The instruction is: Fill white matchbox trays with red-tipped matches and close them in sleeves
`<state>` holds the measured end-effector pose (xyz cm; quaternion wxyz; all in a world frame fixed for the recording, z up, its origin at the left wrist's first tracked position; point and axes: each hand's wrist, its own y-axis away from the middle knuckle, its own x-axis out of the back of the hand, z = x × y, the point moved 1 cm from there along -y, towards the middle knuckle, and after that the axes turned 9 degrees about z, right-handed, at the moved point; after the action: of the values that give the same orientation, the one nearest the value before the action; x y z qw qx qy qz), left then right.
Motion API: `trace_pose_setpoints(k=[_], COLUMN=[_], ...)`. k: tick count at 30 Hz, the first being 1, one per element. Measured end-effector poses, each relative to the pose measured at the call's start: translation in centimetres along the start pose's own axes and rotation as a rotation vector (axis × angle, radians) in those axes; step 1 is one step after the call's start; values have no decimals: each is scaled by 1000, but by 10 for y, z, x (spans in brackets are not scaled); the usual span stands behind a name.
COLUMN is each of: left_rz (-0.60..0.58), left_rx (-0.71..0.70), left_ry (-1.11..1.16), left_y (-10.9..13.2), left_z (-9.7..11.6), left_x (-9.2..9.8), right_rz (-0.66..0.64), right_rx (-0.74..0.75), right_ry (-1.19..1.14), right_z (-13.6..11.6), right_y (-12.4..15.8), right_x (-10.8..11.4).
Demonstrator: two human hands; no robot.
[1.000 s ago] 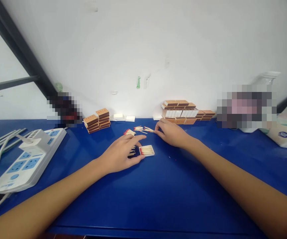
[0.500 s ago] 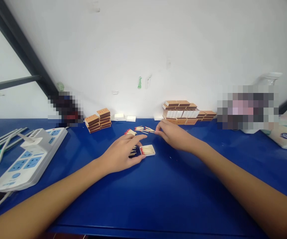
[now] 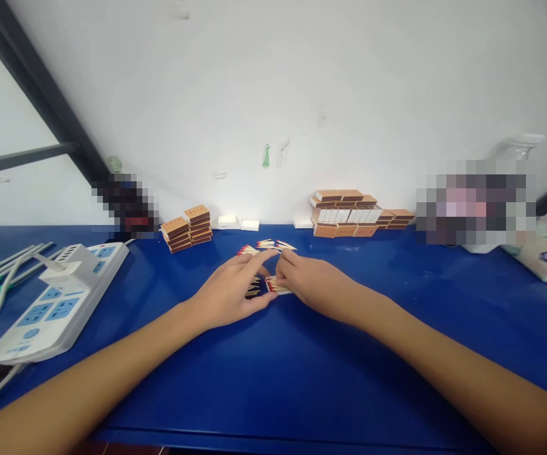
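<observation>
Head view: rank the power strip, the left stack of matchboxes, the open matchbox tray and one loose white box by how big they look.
1. power strip, though it lies nearer the camera
2. left stack of matchboxes
3. and 4. open matchbox tray, partly covered by the right hand, and loose white box: too alike to rank.

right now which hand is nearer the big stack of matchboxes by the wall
Right. The right hand lies in front of the matchbox stack, slightly left; the left hand is farther left.
</observation>
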<state>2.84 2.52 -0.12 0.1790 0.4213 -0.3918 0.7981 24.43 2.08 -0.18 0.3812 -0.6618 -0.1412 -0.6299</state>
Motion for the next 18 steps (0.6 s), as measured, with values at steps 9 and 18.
trace_pose_setpoints(k=[9, 18], left_rz=[-12, -5], left_rx=[-9, -14], left_ry=[-4, -15], left_y=[0, 0], left_z=[-1, 0], left_x=[0, 0], right_rz=[-31, 22], right_rx=[36, -55], right_ry=[108, 10], right_z=[1, -1], right_y=[3, 0], right_x=[9, 13])
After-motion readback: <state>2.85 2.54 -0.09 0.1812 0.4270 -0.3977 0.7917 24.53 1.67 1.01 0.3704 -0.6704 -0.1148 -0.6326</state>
